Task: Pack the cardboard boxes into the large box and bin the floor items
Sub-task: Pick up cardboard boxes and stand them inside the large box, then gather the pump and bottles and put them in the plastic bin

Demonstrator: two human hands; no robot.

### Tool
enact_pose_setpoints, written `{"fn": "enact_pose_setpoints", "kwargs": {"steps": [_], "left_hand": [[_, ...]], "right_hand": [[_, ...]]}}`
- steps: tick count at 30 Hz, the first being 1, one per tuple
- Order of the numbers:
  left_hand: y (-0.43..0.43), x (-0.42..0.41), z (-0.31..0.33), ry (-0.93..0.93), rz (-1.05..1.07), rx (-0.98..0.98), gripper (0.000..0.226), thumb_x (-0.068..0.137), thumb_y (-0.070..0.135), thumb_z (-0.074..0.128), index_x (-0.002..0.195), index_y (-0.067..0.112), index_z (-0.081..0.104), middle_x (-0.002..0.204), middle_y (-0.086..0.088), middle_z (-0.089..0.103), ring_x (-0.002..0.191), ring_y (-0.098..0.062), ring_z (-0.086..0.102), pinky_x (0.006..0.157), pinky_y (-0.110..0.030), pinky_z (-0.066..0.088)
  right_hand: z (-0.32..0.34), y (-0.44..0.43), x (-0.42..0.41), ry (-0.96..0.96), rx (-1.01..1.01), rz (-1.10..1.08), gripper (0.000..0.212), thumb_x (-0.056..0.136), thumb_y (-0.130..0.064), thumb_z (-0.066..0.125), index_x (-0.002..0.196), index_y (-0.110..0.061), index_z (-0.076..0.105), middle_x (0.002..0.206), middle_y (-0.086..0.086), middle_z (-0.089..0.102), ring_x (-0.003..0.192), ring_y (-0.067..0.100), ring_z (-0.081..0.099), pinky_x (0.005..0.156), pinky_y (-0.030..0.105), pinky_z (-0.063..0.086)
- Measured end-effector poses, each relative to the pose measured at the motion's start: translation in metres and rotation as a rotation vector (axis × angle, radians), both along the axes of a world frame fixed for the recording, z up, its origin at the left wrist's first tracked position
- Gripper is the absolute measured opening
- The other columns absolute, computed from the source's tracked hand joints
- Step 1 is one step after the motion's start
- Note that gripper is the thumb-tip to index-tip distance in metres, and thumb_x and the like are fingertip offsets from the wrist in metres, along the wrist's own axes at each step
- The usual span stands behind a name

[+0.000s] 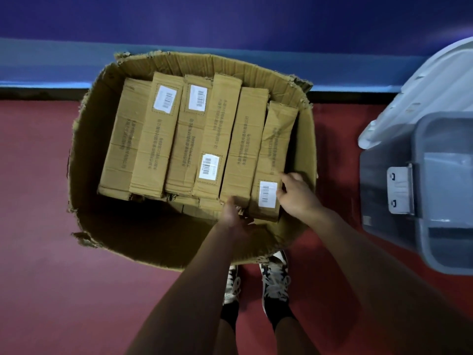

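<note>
Sagging at its torn walls, the large box (pixel 84 155) on the floor (pixel 38 180) holds six long cartons (pixel 158 139) side by side, with the grey bin (pixel 419 201) to its right. The rightmost carton (pixel 276 147) lies creased against the wall. The right hand (pixel 298 197) has its fingers (pixel 290 177) clamped on the carton's near end. The left hand (pixel 233 213) meets the near ends, grip unreadable. Force it and the crease may buckle, or the wall may split!

Looks like a storage or packing corner, not a home, bare red floor (pixel 38 290), purple wall (pixel 230 16) with blue skirting band (pixel 51 62), barcode-labelled cartons (pixel 158 134) in a torn large box (pixel 84 160), grey plastic bin (pixel 419 201) alongside
</note>
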State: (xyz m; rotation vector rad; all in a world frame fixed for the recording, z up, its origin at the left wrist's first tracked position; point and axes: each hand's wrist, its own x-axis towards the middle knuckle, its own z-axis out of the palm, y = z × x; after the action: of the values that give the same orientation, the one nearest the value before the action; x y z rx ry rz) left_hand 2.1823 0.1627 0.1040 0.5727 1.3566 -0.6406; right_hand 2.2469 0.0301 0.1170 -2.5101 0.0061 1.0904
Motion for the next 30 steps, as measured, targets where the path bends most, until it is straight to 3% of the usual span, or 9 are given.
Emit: {"fn": "enact_pose_setpoints", "kwargs": {"steps": [2, 5, 8, 9, 12, 16, 21, 25, 30], "left_hand": [[0.005, -0.003, 0.031, 0.017, -0.149, 0.045, 0.045, 0.098, 0.037, 0.032, 0.127, 0.005, 0.044, 0.097, -0.014, 0.053, 0.084, -0.027, 0.051, 0.069, -0.036, 0.041], [0.013, -0.009, 0.084, -0.044, -0.492, 0.16, 0.041, 0.097, 0.034, 0.038, 0.129, 0.009, 0.047, 0.125, -0.011, 0.057, 0.107, -0.028, 0.053, 0.083, -0.034, 0.039], [0.022, -0.01, 0.149, -0.23, -0.81, 0.265, 0.036, 0.098, 0.024, 0.041, 0.126, 0.005, 0.052, 0.134, -0.016, 0.053, 0.102, -0.022, 0.05, 0.067, -0.027, 0.042], [0.026, -0.01, 0.173, -0.304, -0.905, 0.315, 0.036, 0.097, 0.021, 0.042, 0.127, 0.003, 0.052, 0.132, -0.018, 0.054, 0.098, -0.021, 0.05, 0.064, -0.025, 0.044], [0.032, -0.01, 0.237, -0.508, -1.256, 0.554, 0.025, 0.095, 0.021, 0.043, 0.11, 0.008, 0.058, 0.111, -0.012, 0.063, 0.092, -0.023, 0.055, 0.077, -0.03, 0.046], [0.036, -0.018, 0.305, -0.619, -1.601, 0.739, 0.029, 0.093, 0.025, 0.045, 0.118, 0.017, 0.058, 0.118, -0.006, 0.062, 0.104, -0.024, 0.057, 0.085, -0.029, 0.045], [0.031, -0.052, 0.362, -0.689, -1.819, 0.827, 0.032, 0.094, 0.029, 0.043, 0.122, 0.017, 0.055, 0.124, -0.006, 0.059, 0.113, -0.025, 0.054, 0.086, -0.029, 0.042], [0.02, -0.101, 0.391, -0.756, -1.928, 0.832, 0.032, 0.093, 0.03, 0.045, 0.121, 0.018, 0.057, 0.126, -0.007, 0.058, 0.115, -0.026, 0.053, 0.092, -0.032, 0.045], [0.005, -0.156, 0.439, -0.858, -1.995, 0.822, 0.032, 0.093, 0.025, 0.046, 0.12, 0.014, 0.059, 0.128, -0.008, 0.057, 0.117, -0.026, 0.052, 0.093, -0.031, 0.042]], "right_hand": [[0.027, 0.0, -0.004, -0.006, -0.003, 0.021, 0.042, 0.096, -0.018, 0.045, 0.137, -0.014, 0.047, 0.14, 0.009, 0.041, 0.129, 0.026, 0.042, 0.107, 0.03, 0.033], [0.082, -0.001, -0.013, -0.018, -0.036, 0.062, 0.034, 0.095, -0.02, 0.044, 0.127, -0.017, 0.057, 0.131, 0.007, 0.051, 0.119, 0.026, 0.052, 0.099, 0.033, 0.043], [0.149, 0.0, -0.023, -0.023, -0.078, 0.135, 0.033, 0.096, -0.021, 0.041, 0.125, -0.02, 0.057, 0.129, 0.005, 0.058, 0.117, 0.025, 0.055, 0.095, 0.032, 0.045], [0.171, 0.002, -0.029, -0.024, -0.089, 0.154, 0.033, 0.096, -0.021, 0.041, 0.125, -0.021, 0.058, 0.129, 0.004, 0.059, 0.117, 0.025, 0.055, 0.095, 0.032, 0.045], [0.231, 0.005, -0.043, -0.061, -0.098, 0.167, 0.032, 0.096, -0.022, 0.042, 0.122, -0.022, 0.059, 0.127, 0.003, 0.06, 0.116, 0.025, 0.056, 0.094, 0.033, 0.047], [0.295, 0.004, -0.069, -0.105, -0.116, 0.154, 0.03, 0.094, -0.022, 0.043, 0.118, -0.022, 0.061, 0.123, 0.004, 0.062, 0.112, 0.027, 0.058, 0.088, 0.034, 0.046], [0.349, -0.007, -0.122, -0.147, -0.079, 0.069, 0.023, 0.092, -0.019, 0.048, 0.106, -0.022, 0.065, 0.114, 0.002, 0.066, 0.103, 0.026, 0.061, 0.085, 0.034, 0.05], [0.38, -0.021, -0.179, -0.139, -0.017, -0.018, 0.021, 0.091, -0.024, 0.054, 0.109, -0.021, 0.067, 0.116, 0.0, 0.065, 0.106, 0.023, 0.06, 0.09, 0.034, 0.049], [0.424, -0.045, -0.246, -0.189, -0.019, -0.057, 0.012, 0.087, -0.019, 0.057, 0.088, -0.022, 0.068, 0.103, 0.0, 0.069, 0.101, 0.021, 0.062, 0.091, 0.037, 0.05]]}}
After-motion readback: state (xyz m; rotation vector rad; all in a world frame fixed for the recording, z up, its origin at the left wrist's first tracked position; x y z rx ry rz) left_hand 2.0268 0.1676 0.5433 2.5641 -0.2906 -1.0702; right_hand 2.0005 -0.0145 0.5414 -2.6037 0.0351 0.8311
